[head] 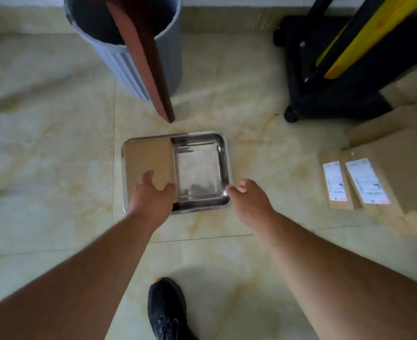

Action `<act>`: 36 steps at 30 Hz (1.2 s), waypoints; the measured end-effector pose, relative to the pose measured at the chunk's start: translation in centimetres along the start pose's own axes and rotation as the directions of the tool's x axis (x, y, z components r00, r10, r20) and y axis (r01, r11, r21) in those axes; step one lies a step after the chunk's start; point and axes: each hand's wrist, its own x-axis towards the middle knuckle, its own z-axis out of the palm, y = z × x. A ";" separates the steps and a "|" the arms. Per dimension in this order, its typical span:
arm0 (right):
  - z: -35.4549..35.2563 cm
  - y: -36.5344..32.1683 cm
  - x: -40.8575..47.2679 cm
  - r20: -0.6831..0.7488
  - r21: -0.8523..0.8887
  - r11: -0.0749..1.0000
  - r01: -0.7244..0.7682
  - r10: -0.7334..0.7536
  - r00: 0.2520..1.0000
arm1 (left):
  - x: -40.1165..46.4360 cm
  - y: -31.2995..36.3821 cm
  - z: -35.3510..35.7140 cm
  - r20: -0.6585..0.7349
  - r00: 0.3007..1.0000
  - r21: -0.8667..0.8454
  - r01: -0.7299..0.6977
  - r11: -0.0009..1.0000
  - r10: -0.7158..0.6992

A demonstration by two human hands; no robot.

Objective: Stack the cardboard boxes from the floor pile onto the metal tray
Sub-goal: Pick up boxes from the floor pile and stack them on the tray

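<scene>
A shiny metal tray (223, 165) lies on the tiled floor in the middle of the view. A plain flat cardboard box (147, 159) lies in its left half. My left hand (152, 198) grips the near end of that box, thumb on its right edge. My right hand (249, 201) touches the tray's near right corner with loosely curled fingers and holds nothing. The floor pile is at the right: two small labelled boxes (336, 184) (368, 182) beside larger cardboard boxes (398, 153).
A grey ribbed bin (153, 62) stands behind the tray, and a reddish wooden table leg (151, 69) comes down just beyond the tray's far edge. A black and yellow wheeled stand (325, 77) is at the back right. My black shoe (167, 311) is near the bottom.
</scene>
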 end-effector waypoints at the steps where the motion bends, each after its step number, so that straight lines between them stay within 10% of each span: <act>1: -1.6 0.6 -0.5 -0.021 0.033 0.999 -0.023 0.024 1.000 | -1.0 1.3 0.7 0.017 1.000 -0.012 -0.008 1.000 0.008; 36: -44.3 38.5 -13.1 -0.211 0.381 0.903 -0.197 0.292 0.933 | -37.1 26.3 38.1 0.384 0.918 0.046 -0.124 0.991 0.098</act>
